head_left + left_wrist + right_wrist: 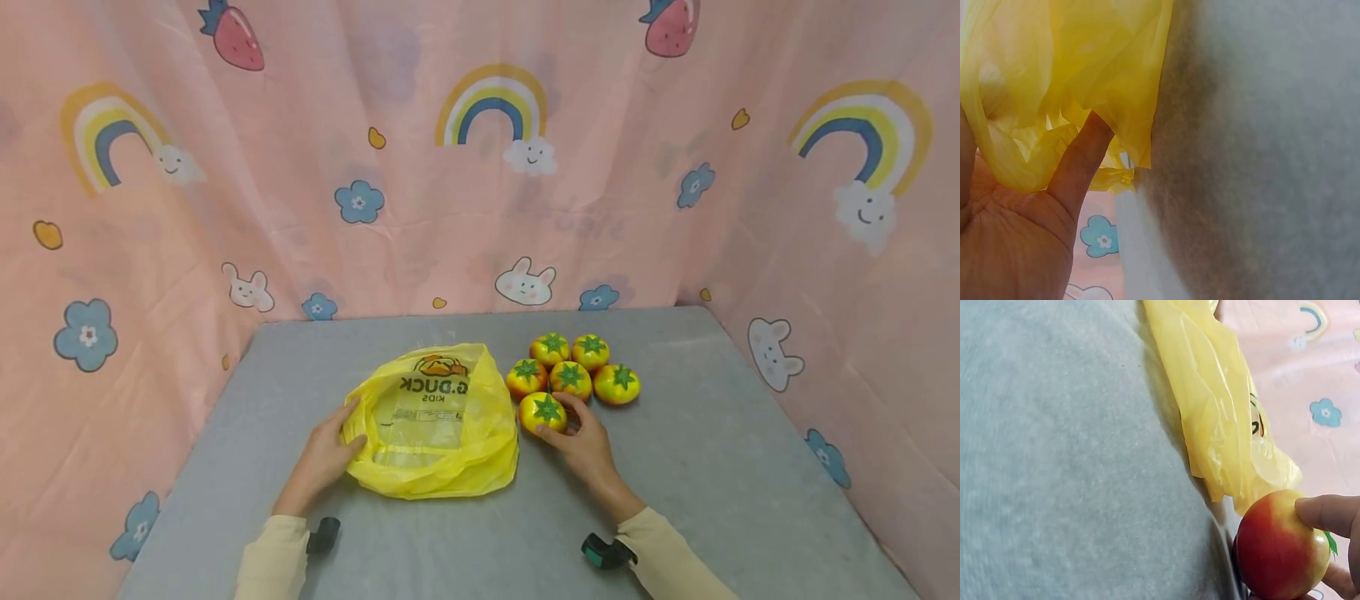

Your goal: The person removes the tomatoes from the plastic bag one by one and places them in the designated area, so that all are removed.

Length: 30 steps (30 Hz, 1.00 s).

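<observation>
A yellow plastic bag (pixel 487 450), printed with a duck logo, lies with its mouth spread towards the person. My left hand (pixel 327 450) holds the left edge of that mouth. In the left wrist view the thumb (pixel 1085 159) reaches into the folds of the thin yellow film (pixel 1110 69). Just right of the bag, my right hand (pixel 588 446) grips a yellow-red tomato (pixel 537 410) with a green star-shaped top. Its thumb (pixel 1325 512) presses on the tomato's side (pixel 1275 550) in the right wrist view, and the other fingers are partly hidden behind the fruit.
Behind the held one, several more tomatoes (pixel 571 380) sit close together, the rightmost (pixel 617 384) at the group's edge. All stand on a grey table (pixel 712 467). A pink printed curtain (pixel 420 250) encloses the table's back and sides.
</observation>
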Motion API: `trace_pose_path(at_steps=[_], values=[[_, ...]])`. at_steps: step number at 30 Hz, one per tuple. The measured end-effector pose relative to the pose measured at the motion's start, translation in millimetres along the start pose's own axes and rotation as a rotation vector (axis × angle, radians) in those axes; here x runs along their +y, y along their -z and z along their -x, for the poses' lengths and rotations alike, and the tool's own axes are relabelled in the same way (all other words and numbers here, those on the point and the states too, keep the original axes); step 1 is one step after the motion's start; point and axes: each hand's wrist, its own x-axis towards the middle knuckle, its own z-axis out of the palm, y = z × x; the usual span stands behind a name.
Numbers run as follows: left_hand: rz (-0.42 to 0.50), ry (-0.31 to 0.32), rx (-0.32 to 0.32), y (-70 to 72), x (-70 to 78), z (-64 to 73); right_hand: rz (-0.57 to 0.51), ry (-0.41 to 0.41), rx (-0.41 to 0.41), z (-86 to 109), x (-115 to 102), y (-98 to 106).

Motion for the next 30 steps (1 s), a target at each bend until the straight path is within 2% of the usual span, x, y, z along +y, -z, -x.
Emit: trace_pose_path(at_steps=[20, 30], values=[[-0.007, -0.012, 0.007, 0.0, 0.2, 1.1, 0.03, 0.005, -0.041, -5.5, 10.0, -2.5], [0.017, 0.007, -0.003, 1.1, -0.2, 0.0, -0.03, 0.02, -0.048, -7.1, 6.1, 3.6]])
